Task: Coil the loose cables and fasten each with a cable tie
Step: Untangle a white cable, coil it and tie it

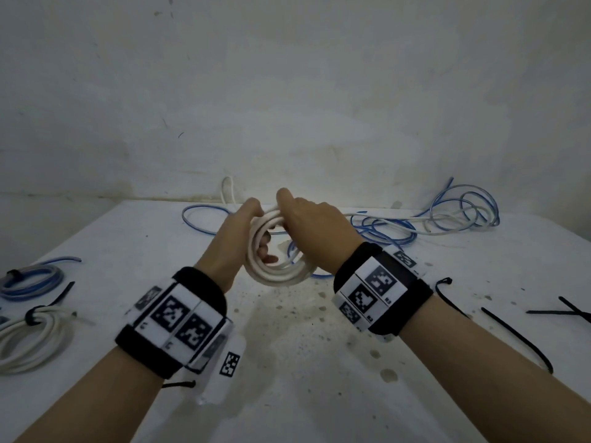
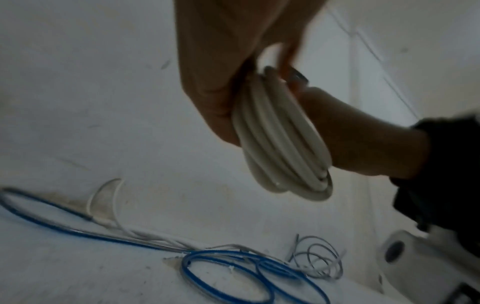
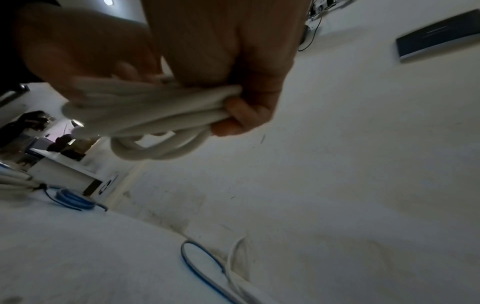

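A coil of thick white cable (image 1: pixel 275 273) hangs above the table centre, held by both hands. My left hand (image 1: pixel 243 225) grips its left side, fingers through the loop. My right hand (image 1: pixel 307 219) clasps the top of the coil; the right wrist view has its fingers curled round the white cable (image 3: pixel 166 107). In the left wrist view the white cable (image 2: pixel 280 139) sits as a tight bundle between both hands. Loose blue cables (image 1: pixel 447 219) and thin white ones lie tangled at the back of the table. Black cable ties (image 1: pixel 518 337) lie to the right.
At the left edge lie a tied white coil (image 1: pixel 28 337) and a tied blue coil (image 1: pixel 32 279), with a black tie (image 1: pixel 62 292) beside them. More black ties (image 1: pixel 572 311) lie far right. The white table (image 1: pixel 287 394) meets a white wall behind.
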Available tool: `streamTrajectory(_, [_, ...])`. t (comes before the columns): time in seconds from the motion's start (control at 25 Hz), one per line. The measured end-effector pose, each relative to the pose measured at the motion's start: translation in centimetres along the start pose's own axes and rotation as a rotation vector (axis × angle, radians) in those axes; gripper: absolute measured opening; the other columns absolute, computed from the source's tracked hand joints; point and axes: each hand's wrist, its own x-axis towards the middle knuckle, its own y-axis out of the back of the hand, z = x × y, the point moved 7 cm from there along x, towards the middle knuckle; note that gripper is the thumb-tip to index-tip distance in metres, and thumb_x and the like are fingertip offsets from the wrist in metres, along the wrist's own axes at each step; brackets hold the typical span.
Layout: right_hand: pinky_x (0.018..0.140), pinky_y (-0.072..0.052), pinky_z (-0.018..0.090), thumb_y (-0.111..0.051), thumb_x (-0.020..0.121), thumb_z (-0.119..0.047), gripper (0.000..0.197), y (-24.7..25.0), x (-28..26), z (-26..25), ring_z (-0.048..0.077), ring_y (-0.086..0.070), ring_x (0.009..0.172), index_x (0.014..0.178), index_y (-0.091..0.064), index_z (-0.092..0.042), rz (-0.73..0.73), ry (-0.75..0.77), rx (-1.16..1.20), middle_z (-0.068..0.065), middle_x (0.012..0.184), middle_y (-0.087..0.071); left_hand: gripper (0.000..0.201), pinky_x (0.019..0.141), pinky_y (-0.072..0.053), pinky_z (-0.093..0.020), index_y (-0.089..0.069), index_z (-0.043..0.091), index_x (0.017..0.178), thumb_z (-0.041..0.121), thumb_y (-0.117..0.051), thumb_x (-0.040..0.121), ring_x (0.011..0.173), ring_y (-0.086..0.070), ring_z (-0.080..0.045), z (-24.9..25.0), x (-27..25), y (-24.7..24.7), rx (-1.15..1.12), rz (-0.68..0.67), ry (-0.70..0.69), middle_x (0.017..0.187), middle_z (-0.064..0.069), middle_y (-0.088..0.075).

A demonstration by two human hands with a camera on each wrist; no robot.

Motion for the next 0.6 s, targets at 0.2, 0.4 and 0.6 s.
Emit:
streamTrajectory(0.2, [0.059,-0.030,0.033,-0.034,0.096,-0.012,0.024,0.1,-0.1,0.1,0.031,-0.054,0.071,0.120,-0.035,-0.008,0.100,-0.084,0.117,0.007,0.090,-0.056,0.049,0.056,-0.037,-0.029,-0.053,0.027,0.049,0.040,-0.041,0.096,0.048,-0.044,-0.012,2.1,0.4,0.5,0.363,0.298,-0.347,0.045,0.006,-0.048])
streamTrajectory(0.4, [0.059,-0.046,0.035,-0.054,0.087,-0.020,0.016,0.0,-1.8,2.9,0.028,-0.058,0.063,0.091,-0.049,-0.006,0.331,-0.331,1.092,0.012,0.069,-0.058,0.047,0.039,-0.025,-0.020,-0.042,0.015,0.052,0.033,-0.043,0.096,0.036,-0.027,-0.010,1.3,1.2,1.1,-0.253,0.443,-0.230,0.036,0.008,-0.032])
streamTrajectory(0.6, [0.045,-0.044,0.018,-0.054,0.090,-0.006,0.010,-0.9,-2.4,3.9,0.006,-0.051,0.039,0.080,-0.055,-0.005,0.317,-0.348,1.378,0.003,0.053,-0.048,0.046,0.034,-0.023,-0.015,-0.041,0.016,0.054,0.036,-0.041,0.095,0.030,-0.022,-0.008,0.4,1.4,-1.6,-0.450,0.327,-0.075,0.034,0.008,-0.027])
